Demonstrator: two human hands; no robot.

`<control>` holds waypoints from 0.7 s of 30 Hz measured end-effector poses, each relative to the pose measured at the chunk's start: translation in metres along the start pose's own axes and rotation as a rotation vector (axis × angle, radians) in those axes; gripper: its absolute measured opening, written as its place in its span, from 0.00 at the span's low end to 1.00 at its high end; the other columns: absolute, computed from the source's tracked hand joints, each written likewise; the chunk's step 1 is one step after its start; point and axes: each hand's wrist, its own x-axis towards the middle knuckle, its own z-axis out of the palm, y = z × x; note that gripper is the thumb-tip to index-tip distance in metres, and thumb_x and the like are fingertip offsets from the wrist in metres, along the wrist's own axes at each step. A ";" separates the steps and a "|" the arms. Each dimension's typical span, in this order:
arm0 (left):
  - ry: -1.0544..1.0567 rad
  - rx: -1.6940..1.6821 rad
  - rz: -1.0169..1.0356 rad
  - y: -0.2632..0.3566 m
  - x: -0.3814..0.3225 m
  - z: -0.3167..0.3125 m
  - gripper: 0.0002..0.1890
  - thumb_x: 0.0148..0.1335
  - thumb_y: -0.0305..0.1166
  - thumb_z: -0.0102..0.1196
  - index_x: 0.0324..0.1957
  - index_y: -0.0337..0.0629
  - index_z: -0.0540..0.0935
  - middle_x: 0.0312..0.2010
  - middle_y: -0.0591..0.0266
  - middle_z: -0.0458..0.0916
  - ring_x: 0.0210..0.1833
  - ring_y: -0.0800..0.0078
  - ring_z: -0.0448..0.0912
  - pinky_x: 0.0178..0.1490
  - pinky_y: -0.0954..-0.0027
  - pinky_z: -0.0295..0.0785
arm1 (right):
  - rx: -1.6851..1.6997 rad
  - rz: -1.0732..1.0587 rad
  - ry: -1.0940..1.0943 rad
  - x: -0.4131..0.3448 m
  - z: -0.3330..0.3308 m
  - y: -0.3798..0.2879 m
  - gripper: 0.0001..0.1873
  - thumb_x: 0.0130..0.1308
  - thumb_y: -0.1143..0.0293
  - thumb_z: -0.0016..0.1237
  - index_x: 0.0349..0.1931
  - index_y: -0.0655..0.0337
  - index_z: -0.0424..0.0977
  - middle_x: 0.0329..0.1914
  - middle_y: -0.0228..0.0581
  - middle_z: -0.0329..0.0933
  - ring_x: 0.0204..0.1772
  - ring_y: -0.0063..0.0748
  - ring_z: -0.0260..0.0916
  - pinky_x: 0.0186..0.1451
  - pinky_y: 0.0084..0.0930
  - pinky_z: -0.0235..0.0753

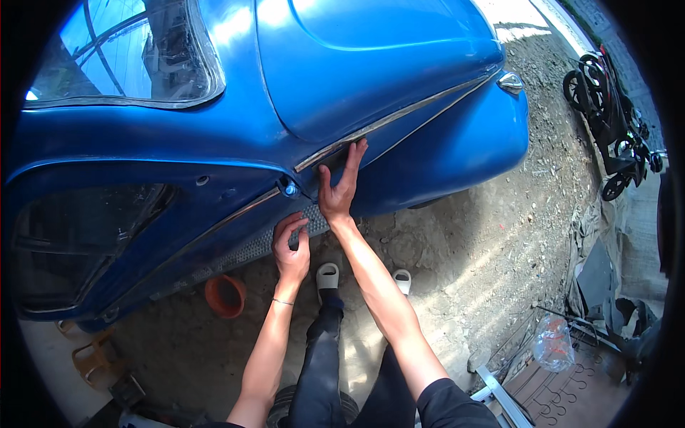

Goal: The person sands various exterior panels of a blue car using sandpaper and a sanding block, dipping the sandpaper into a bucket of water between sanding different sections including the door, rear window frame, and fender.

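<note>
A blue car [230,134] with a rounded hood [374,69] and front fender [449,155] fills the upper part of the view. My right hand [341,182] lies against the side panel, fingers spread, with its fingertips at the chrome trim strip [396,114] under the hood. Lower and to the left, my left hand [291,246] is raised with curled fingers over the textured running board [257,243]; nothing shows between its fingers. Just above it a small blue knob-like part [290,190] sits by the front end of the door's trim [235,214].
An orange plastic bucket [225,297] stands on the ground below the running board. Motorcycles [615,123] are parked at the far right. At the lower right lie a clear plastic bag [554,343], metal hooks [562,393] and a metal frame [497,393]. A tire [281,406] is behind my legs.
</note>
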 end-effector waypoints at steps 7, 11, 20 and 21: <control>0.181 0.140 0.157 0.000 0.012 0.048 0.14 0.55 0.15 0.52 0.41 0.38 0.85 0.48 0.53 0.82 0.53 0.55 0.79 0.57 0.61 0.73 | -0.056 -0.282 -0.252 0.004 -0.025 0.040 0.34 0.69 0.73 0.49 0.72 0.73 0.53 0.79 0.71 0.41 0.80 0.77 0.33 0.78 0.60 0.46; 0.315 0.247 0.318 -0.016 0.021 0.073 0.16 0.53 0.15 0.52 0.41 0.40 0.85 0.51 0.55 0.82 0.56 0.55 0.78 0.61 0.58 0.71 | -0.033 -0.451 -0.400 0.009 -0.039 0.059 0.28 0.68 0.76 0.49 0.69 0.66 0.63 0.77 0.66 0.48 0.78 0.77 0.40 0.75 0.58 0.57; 0.325 0.551 0.712 -0.067 0.043 0.105 0.23 0.64 0.20 0.47 0.63 0.37 0.76 0.68 0.55 0.72 0.73 0.50 0.64 0.72 0.52 0.64 | -0.076 -0.670 -0.414 -0.012 -0.034 0.113 0.28 0.69 0.76 0.44 0.70 0.63 0.63 0.79 0.66 0.45 0.80 0.74 0.37 0.76 0.57 0.54; 0.342 0.557 0.725 -0.077 0.038 0.112 0.23 0.64 0.20 0.47 0.63 0.37 0.76 0.68 0.55 0.72 0.73 0.50 0.64 0.72 0.52 0.64 | -0.107 -0.656 -0.384 -0.019 -0.033 0.122 0.29 0.69 0.74 0.45 0.71 0.59 0.63 0.79 0.63 0.46 0.80 0.71 0.39 0.74 0.54 0.60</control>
